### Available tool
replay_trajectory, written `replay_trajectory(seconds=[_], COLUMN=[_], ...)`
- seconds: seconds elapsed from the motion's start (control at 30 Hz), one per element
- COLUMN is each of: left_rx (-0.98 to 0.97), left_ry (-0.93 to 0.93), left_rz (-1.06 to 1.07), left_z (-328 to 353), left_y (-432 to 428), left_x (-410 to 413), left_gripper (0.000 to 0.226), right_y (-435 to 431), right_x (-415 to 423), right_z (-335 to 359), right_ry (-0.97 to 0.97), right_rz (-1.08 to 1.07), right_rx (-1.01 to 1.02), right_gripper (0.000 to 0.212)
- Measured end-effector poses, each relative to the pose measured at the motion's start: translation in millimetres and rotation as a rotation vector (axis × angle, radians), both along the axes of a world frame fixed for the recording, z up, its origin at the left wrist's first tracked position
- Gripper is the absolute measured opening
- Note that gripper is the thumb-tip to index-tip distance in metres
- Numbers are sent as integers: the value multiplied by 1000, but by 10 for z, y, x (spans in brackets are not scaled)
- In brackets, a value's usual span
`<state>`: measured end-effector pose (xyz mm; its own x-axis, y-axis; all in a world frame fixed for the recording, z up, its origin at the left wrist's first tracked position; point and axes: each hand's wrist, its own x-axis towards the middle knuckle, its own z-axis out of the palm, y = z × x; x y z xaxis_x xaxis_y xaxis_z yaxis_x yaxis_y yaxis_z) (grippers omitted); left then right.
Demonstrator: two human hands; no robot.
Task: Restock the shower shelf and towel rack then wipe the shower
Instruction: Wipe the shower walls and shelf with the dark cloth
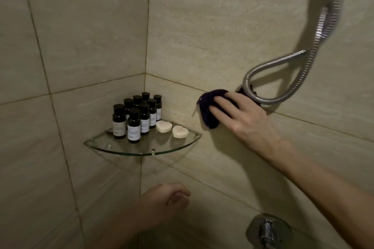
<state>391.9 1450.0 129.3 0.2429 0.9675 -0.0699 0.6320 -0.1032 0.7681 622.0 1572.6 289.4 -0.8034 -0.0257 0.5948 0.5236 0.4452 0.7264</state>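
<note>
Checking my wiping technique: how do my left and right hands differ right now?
The right hand is raised, fingers spread flat, pressing a dark cloth against the wall. The left hand hangs lower, below the glass shelf, fingers loosely curled, holding nothing. Both are bare.

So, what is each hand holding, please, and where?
The right hand presses the middle of the dark cloth against the wall; the left hand holds nothing.

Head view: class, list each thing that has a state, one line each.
glass shelf: stocked, mounted in the corner.
bottles: upright, capped, on the shelf.
soaps: lying flat.
cloth: pressed to the wall tile.
right hand: flat on the cloth.
left hand: loosely curled, empty.
shower hose: hanging looped.
</note>
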Motion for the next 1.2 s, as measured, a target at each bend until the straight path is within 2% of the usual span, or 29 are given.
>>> replay_trajectory(seconds=[0.07, 0.13, 0.2, 0.33, 0.4, 0.5, 0.6, 0.73, 0.8, 0.87, 0.93, 0.97, 1.07, 1.2], left_rx=[-19, 9, 82, 154, 201, 299, 442, 655, 766, 817, 791, 786, 790, 871], left_ry=[-48, -70, -42, -7, 0, 43, 198, 310, 394, 459, 444, 431, 412, 337], left_rz=[-7, -34, -74, -153, -139, -113, -27, 92, 173, 265, 319, 336, 333, 364], left_z=[83, 195, 367, 633, 708, 802, 899, 1097, 1220, 1248, 1179, 1127, 996, 927], left_y=[-80, -203, -370, -607, -709, -852, -887, -831, -797, -755, -771, -801, -943, -1122], left_x=[31, 76, 90, -14, -84, -159, -256, -361, -378, -412, -449, -463, -472, -530], left_gripper=[34, 25, 21, 27, 28, 29, 34, 46, 41, 36, 35, 35, 32, 22], right_y=[35, 60, 64, -2, -62, -97, -103, -247, -396, -592, -815, -920, -1093, -1083], right_x=[-194, -357, -411, -292, -288, -440, -603, -449, -326, -309, -440, -557, -956, -1323], right_z=[-4, -123, -229, -224, -113, -3, -117, -551, -683, -747, -747, -734, -678, -691], right_ry=[155, 234, 189, -66, -122, 1, 140, 63, 211, 502, 702, 727, 635, 359], right_rz=[-32, -79, -78, -58, -80, -133, -180, -228, -266, -272, -152, -83, 10, -44], right_rx=[-5, -46, -55, -41, -28, -30, -73, -240, -366, -555, -651, -662, -676, -724], right_gripper=[24, 26, 27, 27, 29, 24, 24, 25, 38, 63, 71, 70, 66, 57])
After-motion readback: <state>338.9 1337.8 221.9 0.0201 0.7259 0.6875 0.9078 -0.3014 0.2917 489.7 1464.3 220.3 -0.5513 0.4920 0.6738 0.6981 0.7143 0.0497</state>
